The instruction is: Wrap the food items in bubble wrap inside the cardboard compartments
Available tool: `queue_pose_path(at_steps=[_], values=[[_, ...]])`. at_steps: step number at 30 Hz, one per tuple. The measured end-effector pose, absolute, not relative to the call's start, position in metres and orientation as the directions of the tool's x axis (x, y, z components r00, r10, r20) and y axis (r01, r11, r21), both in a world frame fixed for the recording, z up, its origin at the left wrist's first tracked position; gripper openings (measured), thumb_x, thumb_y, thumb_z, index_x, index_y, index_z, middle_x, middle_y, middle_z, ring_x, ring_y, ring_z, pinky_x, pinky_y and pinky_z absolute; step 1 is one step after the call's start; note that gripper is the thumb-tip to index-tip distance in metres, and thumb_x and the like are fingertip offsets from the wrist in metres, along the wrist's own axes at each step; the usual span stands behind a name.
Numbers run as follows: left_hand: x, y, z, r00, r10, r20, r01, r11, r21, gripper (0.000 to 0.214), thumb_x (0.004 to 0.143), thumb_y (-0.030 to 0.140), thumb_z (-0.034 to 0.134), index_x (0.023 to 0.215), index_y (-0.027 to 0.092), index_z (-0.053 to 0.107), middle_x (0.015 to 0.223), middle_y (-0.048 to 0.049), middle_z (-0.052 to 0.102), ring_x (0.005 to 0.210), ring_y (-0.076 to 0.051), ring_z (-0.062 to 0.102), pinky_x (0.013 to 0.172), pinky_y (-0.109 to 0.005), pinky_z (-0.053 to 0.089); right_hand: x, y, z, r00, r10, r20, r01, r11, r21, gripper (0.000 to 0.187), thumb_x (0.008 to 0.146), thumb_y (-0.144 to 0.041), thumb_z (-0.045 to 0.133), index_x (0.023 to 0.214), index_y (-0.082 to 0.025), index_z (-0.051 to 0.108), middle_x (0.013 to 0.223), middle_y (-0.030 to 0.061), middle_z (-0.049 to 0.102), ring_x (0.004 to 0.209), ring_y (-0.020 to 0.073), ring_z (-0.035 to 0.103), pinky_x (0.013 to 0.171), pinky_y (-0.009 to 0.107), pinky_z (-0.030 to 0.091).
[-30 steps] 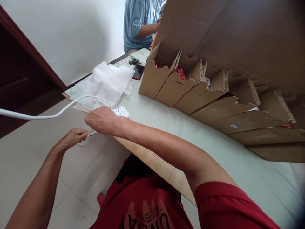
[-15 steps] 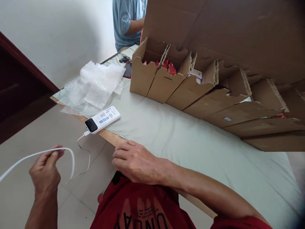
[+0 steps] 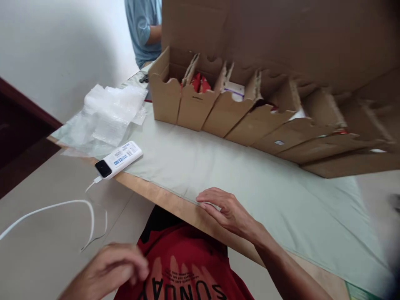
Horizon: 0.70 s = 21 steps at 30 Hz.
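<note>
Indoor room (image 3: 62,37), home or small workroom, can't tell which. Plain white wall (image 3: 68,46) upper left; dark brown door (image 3: 18,137) left edge; pale tiled floor (image 3: 40,187) lower left. Table (image 3: 150,190) under pale green cloth (image 3: 175,154) mid-frame. Workroom side: cardboard bins (image 3: 198,110) upper right, bubble wrap (image 3: 109,112) left of centre, second person (image 3: 142,37) top.

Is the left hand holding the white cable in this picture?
No, the white cable hangs apart from the left hand, which is in front of the red shirt.

Smooth plastic power bank (image 3: 120,159), glossy bubble wrap (image 3: 109,113), matt cardboard bins (image 3: 264,123), wrinkled cloth (image 3: 243,175).
</note>
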<state>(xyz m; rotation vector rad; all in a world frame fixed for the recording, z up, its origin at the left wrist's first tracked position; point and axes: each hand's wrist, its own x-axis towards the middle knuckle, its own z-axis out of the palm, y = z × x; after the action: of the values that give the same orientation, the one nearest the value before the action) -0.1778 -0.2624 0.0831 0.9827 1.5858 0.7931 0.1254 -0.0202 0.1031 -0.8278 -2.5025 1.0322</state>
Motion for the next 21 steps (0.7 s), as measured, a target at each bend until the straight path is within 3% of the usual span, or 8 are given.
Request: queue_pose_path(at_steps=[2,6,10,12,14,18,19,21], values=[[-0.129,-0.212,0.074,-0.011,0.905,-0.425,0.218,0.417,0.883,0.035,0.094,0.05,0.056,0.099,0.025,0.08,0.092,-0.0074,0.078,0.081,-0.021,0.073,0.078,-0.032,0.062,0.133,-0.029,0.103,-0.757,0.651,0.056,0.421,0.551,-0.721,0.019,0.101,-0.024,0.057,0.106,-0.022,0.075,0.105,0.0062,0.08,0.1,0.0215,0.072,0.087,0.036,0.058],[-0.044,-0.131,0.081,0.273,0.954,-0.125,0.221,0.064,0.973,0.032,0.091,0.041,0.058,0.111,0.026,0.078,0.114,-0.0097,0.076,0.102,-0.025,0.072,0.082,-0.031,0.06,0.165,-0.041,0.103,-0.619,0.78,0.09,0.493,0.475,-0.729,0.02,0.099,-0.025,0.059,0.104,-0.021,0.077,0.103,0.0069,0.081,0.097,0.02,0.074,0.087,0.033,0.058],[0.014,-0.068,0.103,0.353,0.935,-0.025,0.147,-0.029,0.989,0.037,0.088,0.042,0.061,0.119,0.026,0.074,0.123,-0.0101,0.071,0.103,-0.025,0.068,0.073,-0.031,0.058,0.238,-0.036,0.108,-0.158,0.966,0.205,0.702,0.255,-0.665,0.021,0.097,-0.025,0.057,0.102,-0.022,0.077,0.101,0.005,0.081,0.094,0.0182,0.076,0.08,0.028,0.059],[0.035,-0.038,0.111,0.325,0.946,-0.021,0.046,0.007,0.999,0.04,0.083,0.043,0.067,0.117,0.024,0.074,0.122,-0.0104,0.071,0.106,-0.025,0.067,0.085,-0.035,0.057,0.285,-0.024,0.117,0.086,0.948,0.308,0.833,0.102,-0.544,0.021,0.096,-0.025,0.056,0.101,-0.021,0.077,0.1,0.0051,0.081,0.092,0.0194,0.076,0.078,0.03,0.06],[0.047,-0.01,0.113,0.282,0.955,-0.096,-0.12,0.134,0.984,0.044,0.075,0.046,0.075,0.111,0.021,0.075,0.118,-0.0107,0.073,0.109,-0.026,0.067,0.094,-0.038,0.054,0.333,0.0,0.131,0.22,0.891,0.398,0.889,-0.014,-0.458,0.025,0.095,-0.022,0.054,0.108,-0.018,0.074,0.109,0.01,0.079,0.098,0.0231,0.075,0.081,0.036,0.061],[0.046,0.026,0.097,0.163,0.952,-0.261,-0.33,0.302,0.894,0.056,0.065,0.057,0.081,0.104,0.018,0.072,0.113,-0.0105,0.073,0.102,-0.025,0.069,0.086,-0.036,0.053,0.406,0.069,0.164,0.3,0.813,0.5,0.94,-0.162,-0.3,0.042,0.09,-0.012,0.06,0.132,-0.014,0.063,0.15,0.021,0.056,0.138,0.0324,0.052,0.11,0.051,0.048],[0.043,0.03,0.09,0.132,0.951,-0.28,-0.333,0.309,0.891,0.058,0.063,0.059,0.081,0.103,0.017,0.071,0.111,-0.0106,0.073,0.099,-0.024,0.07,0.083,-0.035,0.053,0.418,0.086,0.171,0.299,0.809,0.506,0.949,-0.197,-0.247,0.045,0.091,-0.013,0.064,0.135,-0.015,0.061,0.154,0.0212,0.051,0.141,0.0336,0.048,0.113,0.054,0.044],[0.036,0.031,0.076,0.092,0.944,-0.318,-0.321,0.33,0.888,0.061,0.06,0.06,0.082,0.099,0.016,0.071,0.106,-0.0116,0.075,0.095,-0.024,0.07,0.081,-0.035,0.052,0.435,0.114,0.183,0.275,0.834,0.479,0.961,-0.243,-0.129,0.042,0.095,-0.024,0.068,0.136,-0.017,0.06,0.151,0.0179,0.053,0.134,0.032,0.054,0.111,0.055,0.047]])
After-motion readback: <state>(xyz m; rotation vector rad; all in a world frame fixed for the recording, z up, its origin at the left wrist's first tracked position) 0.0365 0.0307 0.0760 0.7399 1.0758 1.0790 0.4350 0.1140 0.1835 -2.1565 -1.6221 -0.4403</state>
